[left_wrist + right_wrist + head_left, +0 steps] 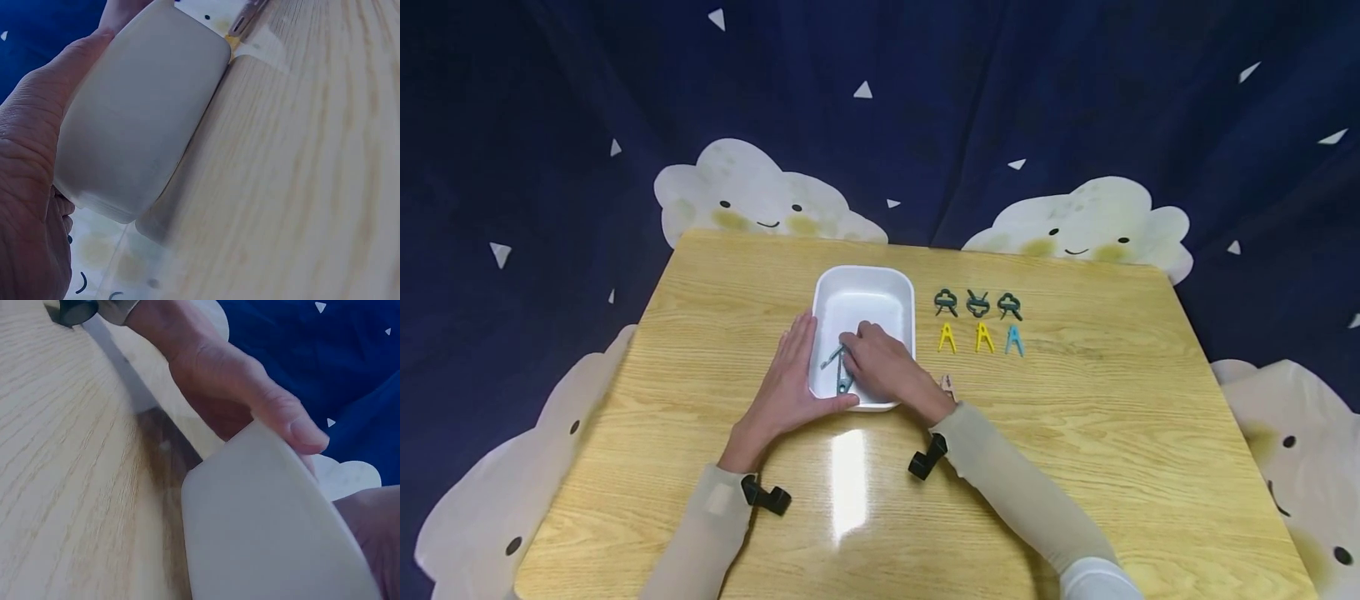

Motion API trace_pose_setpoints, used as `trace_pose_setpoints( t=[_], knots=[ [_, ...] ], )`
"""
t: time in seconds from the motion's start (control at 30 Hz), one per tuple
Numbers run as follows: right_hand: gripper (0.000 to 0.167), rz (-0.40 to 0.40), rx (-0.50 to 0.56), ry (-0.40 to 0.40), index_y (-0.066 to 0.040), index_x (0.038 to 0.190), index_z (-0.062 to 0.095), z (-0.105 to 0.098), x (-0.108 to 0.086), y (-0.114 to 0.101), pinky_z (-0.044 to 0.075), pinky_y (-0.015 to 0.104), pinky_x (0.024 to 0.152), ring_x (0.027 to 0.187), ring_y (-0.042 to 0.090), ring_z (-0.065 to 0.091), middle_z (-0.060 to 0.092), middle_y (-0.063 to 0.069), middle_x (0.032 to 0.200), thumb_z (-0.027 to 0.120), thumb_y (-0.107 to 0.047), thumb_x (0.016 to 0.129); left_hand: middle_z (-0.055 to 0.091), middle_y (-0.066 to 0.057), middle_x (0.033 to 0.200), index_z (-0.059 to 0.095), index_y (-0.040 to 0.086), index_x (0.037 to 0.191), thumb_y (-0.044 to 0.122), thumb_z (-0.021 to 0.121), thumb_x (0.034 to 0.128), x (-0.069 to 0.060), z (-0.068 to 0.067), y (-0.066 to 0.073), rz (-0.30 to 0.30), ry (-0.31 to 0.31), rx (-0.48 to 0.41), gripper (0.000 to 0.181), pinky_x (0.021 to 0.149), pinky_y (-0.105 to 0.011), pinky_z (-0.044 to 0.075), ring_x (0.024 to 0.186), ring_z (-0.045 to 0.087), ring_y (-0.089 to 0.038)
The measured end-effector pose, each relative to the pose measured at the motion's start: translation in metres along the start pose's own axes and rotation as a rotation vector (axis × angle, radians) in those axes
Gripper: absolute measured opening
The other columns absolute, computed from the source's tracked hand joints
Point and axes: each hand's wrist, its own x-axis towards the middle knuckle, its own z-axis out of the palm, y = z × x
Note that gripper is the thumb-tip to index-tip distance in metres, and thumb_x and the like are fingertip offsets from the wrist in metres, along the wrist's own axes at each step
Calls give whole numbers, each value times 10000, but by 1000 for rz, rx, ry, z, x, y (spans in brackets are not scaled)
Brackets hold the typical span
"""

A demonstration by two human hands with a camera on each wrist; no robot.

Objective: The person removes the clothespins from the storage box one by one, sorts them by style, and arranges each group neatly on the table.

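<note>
A white plastic tub (865, 275) stands on the wooden table. My left hand (782, 387) holds its near left corner, the fingers along the outer left wall and the thumb over the front rim. In the left wrist view, the palm lies beside the tub wall (144, 112). My right hand (880, 362) is inside the tub with bent fingers, pinching a grey-green clip (832, 357) near the left wall. Below those fingers, a second grey-green piece (842, 385) lies on the tub floor. In the right wrist view, the tub wall hides most of my right hand (369, 525).
Right of the tub lie three dark green clips (977, 303) in a row. Two yellow clothespins (984, 337) and a blue clothespin (1014, 340) lie in front of them. A pinkish-brown clothespin (947, 384) sits partly behind my right wrist. A dark blue curtain with clouds surrounds the table (1112, 433).
</note>
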Motion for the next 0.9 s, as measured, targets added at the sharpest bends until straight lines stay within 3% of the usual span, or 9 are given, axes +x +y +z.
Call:
trace_pose_setpoints(
  t=[0.2, 0.37, 0.57, 0.77, 0.9],
  knots=[
    [288, 31, 8, 15, -78, 1254, 644, 0, 5, 2, 510, 352, 733, 913, 216, 508, 555, 87, 1047, 566, -286, 1070, 40, -135, 1759, 3, 80, 1681, 785, 786, 717, 1, 0, 0, 4, -2, -1, 1428, 1323, -466, 61, 1624, 4, -258],
    [412, 58, 35, -20, -64, 1268, 594, -1, 6, 2, 518, 344, 768, 944, 199, 505, 524, 56, 1063, 650, -386, 1018, 12, -101, 1765, 2, 82, 1682, 787, 787, 714, 1, 0, 1, -1, -3, -7, 1432, 1324, -456, 47, 1624, 7, -266],
    [309, 59, 35, -39, -104, 1067, 604, -1, 7, 3, 514, 306, 734, 912, 187, 506, 514, 40, 1027, 742, -354, 948, 9, -109, 1763, 7, 67, 1679, 767, 796, 718, 0, -1, 1, -8, -13, -4, 1427, 1323, -461, 49, 1624, -15, -245],
    [508, 137, 80, -42, -11, 1219, 604, -1, 9, 3, 523, 311, 763, 927, 197, 515, 515, 70, 1058, 781, -388, 929, 30, -118, 1762, 30, 55, 1678, 760, 801, 720, 1, 0, 2, 2, -2, -8, 1418, 1323, -470, 60, 1623, 27, -293],
    [525, 183, 101, -32, 2, 1207, 608, -1, 12, 4, 522, 320, 759, 922, 209, 522, 512, 76, 1049, 802, -384, 910, 47, -129, 1760, 38, 54, 1679, 761, 799, 720, 1, -1, 2, 8, 6, -12, 1414, 1323, -471, 68, 1623, 30, -288]
  ],
)
